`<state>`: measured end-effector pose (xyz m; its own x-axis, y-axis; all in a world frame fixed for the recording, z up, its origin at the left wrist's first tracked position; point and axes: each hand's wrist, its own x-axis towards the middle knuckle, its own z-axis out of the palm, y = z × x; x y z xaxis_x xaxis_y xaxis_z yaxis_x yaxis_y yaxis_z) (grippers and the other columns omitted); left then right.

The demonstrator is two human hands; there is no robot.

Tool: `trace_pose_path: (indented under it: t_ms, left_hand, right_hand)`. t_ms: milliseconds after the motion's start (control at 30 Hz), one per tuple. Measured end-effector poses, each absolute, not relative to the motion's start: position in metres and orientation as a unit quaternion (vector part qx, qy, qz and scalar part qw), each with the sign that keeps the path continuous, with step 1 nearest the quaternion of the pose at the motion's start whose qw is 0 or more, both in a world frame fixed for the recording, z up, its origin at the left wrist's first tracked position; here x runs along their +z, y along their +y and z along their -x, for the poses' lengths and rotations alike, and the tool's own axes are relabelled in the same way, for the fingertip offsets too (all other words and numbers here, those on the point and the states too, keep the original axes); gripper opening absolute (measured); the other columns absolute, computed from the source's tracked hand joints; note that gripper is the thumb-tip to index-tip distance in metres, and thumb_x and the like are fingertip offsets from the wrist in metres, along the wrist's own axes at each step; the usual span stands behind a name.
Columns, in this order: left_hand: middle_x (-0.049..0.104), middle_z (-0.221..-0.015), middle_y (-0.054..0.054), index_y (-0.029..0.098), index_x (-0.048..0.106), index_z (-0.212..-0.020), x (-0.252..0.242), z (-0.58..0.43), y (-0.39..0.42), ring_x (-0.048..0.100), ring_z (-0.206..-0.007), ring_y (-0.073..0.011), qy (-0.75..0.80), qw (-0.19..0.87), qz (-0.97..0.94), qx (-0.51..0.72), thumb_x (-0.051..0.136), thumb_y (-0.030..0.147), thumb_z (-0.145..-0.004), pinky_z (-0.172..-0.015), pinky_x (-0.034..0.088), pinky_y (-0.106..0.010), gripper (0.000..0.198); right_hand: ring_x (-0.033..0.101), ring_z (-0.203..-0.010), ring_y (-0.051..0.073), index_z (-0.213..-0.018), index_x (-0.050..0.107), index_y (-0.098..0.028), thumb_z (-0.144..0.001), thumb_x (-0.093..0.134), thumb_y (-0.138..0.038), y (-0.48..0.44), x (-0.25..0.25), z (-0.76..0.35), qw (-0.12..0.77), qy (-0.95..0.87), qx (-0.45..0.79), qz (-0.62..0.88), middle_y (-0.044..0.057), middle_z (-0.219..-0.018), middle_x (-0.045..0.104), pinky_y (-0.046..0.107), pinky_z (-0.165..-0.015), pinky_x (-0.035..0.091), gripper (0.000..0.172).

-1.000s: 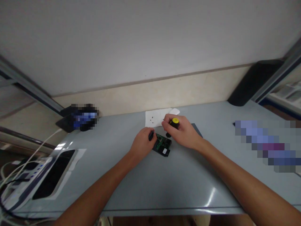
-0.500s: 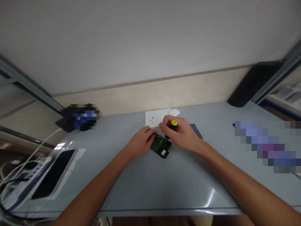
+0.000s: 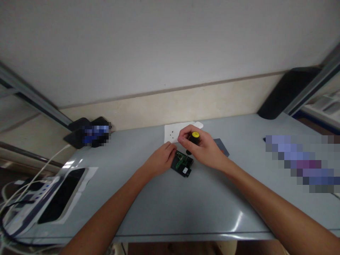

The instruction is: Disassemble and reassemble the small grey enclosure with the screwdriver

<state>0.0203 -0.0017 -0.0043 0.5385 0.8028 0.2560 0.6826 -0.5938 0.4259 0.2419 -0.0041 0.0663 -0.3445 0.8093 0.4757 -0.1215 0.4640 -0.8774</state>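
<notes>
Head view: left hand (image 3: pixel 160 159) grips the circuit board (image 3: pixel 182 164) by one corner; right hand (image 3: pixel 208 148) holds the screwdriver (image 3: pixel 195 137), best kept upright.

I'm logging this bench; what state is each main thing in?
Circuit board: components exposed
Yellow-capped screwdriver: gripped, cap up
Left hand: at the board's edge
Right hand: closed around the screwdriver
White paper: flat, dark specks on it
Flat device: screen dark

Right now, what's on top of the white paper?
A few tiny dark pieces lie on the white paper. The right hand hides part of it, so anything there can't be seen.
</notes>
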Motion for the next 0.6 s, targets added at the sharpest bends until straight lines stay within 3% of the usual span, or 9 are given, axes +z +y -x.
trace_pose_path:
  t_ms: [167, 300, 433, 500, 600]
  left_hand:
    - [0.07, -0.13, -0.013, 0.021, 0.065, -0.132, -0.005, -0.019, -0.003, 0.07, -0.122, -0.0276, 0.449, 0.144, -0.852, 0.227, 0.039, 0.027, -0.115, -0.112, 0.059, -0.05, 0.032]
    - [0.069, -0.128, -0.012, 0.021, 0.065, -0.128, -0.007, -0.019, -0.004, 0.07, -0.121, -0.0269, 0.451, 0.146, -0.847, 0.24, 0.041, 0.028, -0.115, -0.111, 0.059, -0.049, 0.029]
    - [0.069, -0.124, -0.012, 0.021, 0.067, -0.121, -0.002, -0.025, -0.007, 0.067, -0.12, -0.0265, 0.44, 0.133, -0.844, 0.275, 0.039, 0.027, -0.115, -0.113, 0.056, -0.049, 0.029]
    - [0.07, -0.126, -0.013, 0.02, 0.067, -0.119, 0.003, -0.027, -0.01, 0.065, -0.123, -0.0273, 0.429, 0.115, -0.848, 0.288, 0.041, 0.026, -0.114, -0.115, 0.053, -0.051, 0.027]
    - [0.069, -0.14, -0.015, 0.02, 0.064, -0.133, 0.012, -0.027, -0.015, 0.06, -0.136, -0.0317, 0.381, 0.098, -0.882, 0.26, 0.054, 0.033, -0.11, -0.12, 0.046, -0.055, 0.028]
  right_hand:
    - [0.056, -0.064, 0.014, -0.093, 0.064, -0.022, -0.099, 0.075, -0.056, -0.006, 0.068, -0.24, 0.477, -0.645, 0.553, 0.222, -0.003, -0.068, 0.061, 0.03, -0.062, 0.044, 0.036]
    - [0.046, -0.06, 0.012, -0.096, 0.065, -0.023, -0.096, 0.077, -0.065, -0.007, 0.063, -0.238, 0.484, -0.636, 0.565, 0.205, -0.005, -0.067, 0.053, 0.028, -0.056, 0.035, 0.043]
    - [0.05, -0.07, 0.016, -0.111, 0.072, -0.025, -0.106, 0.056, -0.072, -0.009, 0.061, -0.238, 0.478, -0.605, 0.612, 0.176, -0.002, -0.075, 0.053, 0.031, -0.066, 0.04, 0.05]
    - [0.053, -0.076, 0.016, -0.104, 0.072, -0.024, -0.106, 0.061, -0.067, -0.009, 0.062, -0.239, 0.472, -0.586, 0.636, 0.169, -0.001, -0.08, 0.057, 0.032, -0.072, 0.043, 0.044]
    - [0.06, -0.082, 0.016, -0.087, 0.064, -0.022, -0.099, 0.075, -0.062, -0.008, 0.065, -0.242, 0.471, -0.57, 0.654, 0.159, 0.001, -0.088, 0.065, 0.031, -0.078, 0.048, 0.043]
